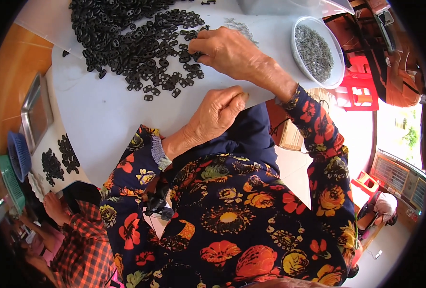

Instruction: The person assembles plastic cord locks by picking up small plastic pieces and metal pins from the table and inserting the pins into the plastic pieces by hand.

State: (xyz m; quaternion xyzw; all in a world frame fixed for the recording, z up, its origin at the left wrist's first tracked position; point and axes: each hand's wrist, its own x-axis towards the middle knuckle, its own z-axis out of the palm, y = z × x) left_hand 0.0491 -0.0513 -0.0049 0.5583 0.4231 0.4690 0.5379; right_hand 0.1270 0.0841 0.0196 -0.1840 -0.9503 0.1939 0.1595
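A large heap of small black two-holed plastic pieces (112, 43) covers the far left of the white table (107, 115), with loose ones spread along its right side. My right hand (229, 53) reaches over that loose edge, its fingers bent and pinching at a small black plastic piece (196, 56). Those fingertips partly cover the piece. Closer to me, my left hand (217, 111) is closed in a fist at the table's near edge. Thumb and forefinger press together there, and whatever may be inside is hidden.
A round clear bowl (338, 62) of thin metal bits stands at the right, with a few wire-like bits (241, 30) loose beside it. A clear plastic bin (280, 6) sits at the far edge. On the left are a metal tray (36, 108), coloured baskets (18, 156) and a co-worker's checked sleeve (86, 230).
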